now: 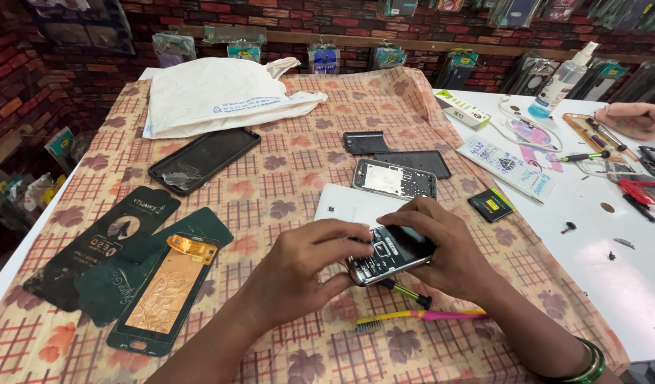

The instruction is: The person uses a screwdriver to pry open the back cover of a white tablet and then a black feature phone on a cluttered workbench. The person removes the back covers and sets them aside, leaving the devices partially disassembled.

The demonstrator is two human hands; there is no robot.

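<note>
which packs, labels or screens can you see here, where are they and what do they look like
Keypad phone: in both hands, left hand, right hand; dark blank screen.
Dark sleeves: left on the cloth, flat, black and green.
Small box: white table, white and green.
Printed packet: beside the cloth, flat, white and blue.
Hanging packs: brick wall, clear.

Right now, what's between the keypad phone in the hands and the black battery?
In the head view, only bare leaf-patterned cloth separates the keypad phone from the black battery; the right hand covers part of the stretch.

I count one keypad phone (390, 254), one toothbrush (420, 316), one white bag (217, 96), one spray bottle (563, 80), two dark green sleeves (100, 245).
</note>
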